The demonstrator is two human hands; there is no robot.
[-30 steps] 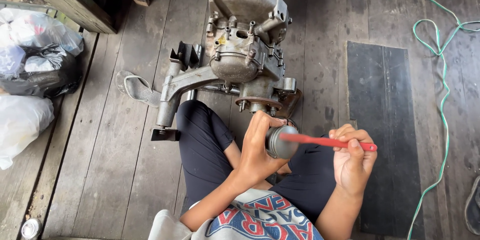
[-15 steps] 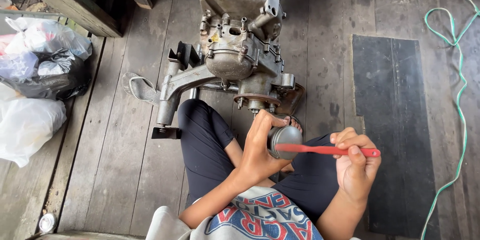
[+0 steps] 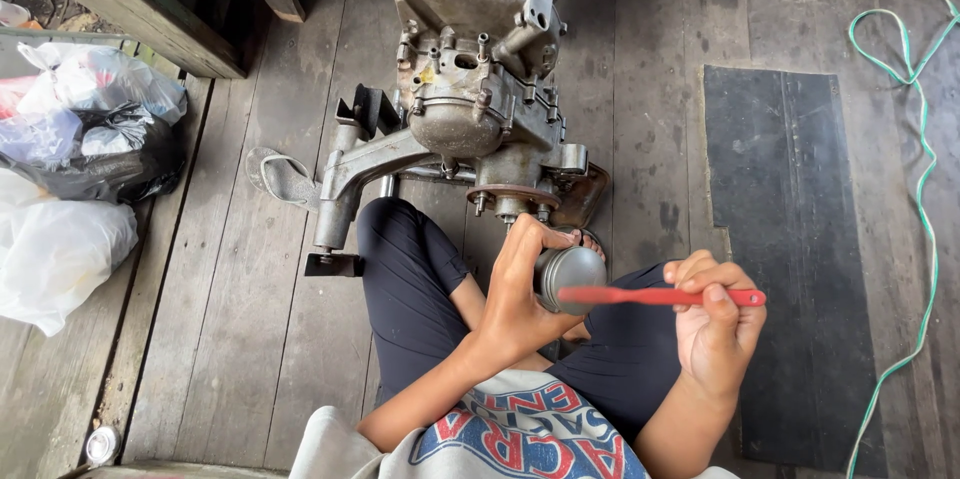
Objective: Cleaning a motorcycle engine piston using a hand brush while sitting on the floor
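Note:
My left hand [image 3: 522, 289] grips a round grey metal piston [image 3: 570, 277] just above my lap. My right hand [image 3: 715, 324] holds a thin red brush-like tool [image 3: 650, 296] by its handle, level, with its far end touching the piston's face. A grey metal engine block [image 3: 470, 89] stands on the wooden floor in front of my crossed legs, with a bracket arm [image 3: 345, 189] reaching down to the left.
Wooden floor planks [image 3: 230, 339] run under everything. Plastic bags [image 3: 70, 179], clear, white and black, lie at the left. A sandal [image 3: 280, 177] rests beside the engine bracket. A dark mat [image 3: 790, 239] lies at the right, with a green cord [image 3: 915, 139] beyond it. A small can [image 3: 102, 444] sits at the bottom left.
The hands, piston and red tool keep nearly the same pose; the tool shifts slightly along the piston face. The view has tilted a little downward.

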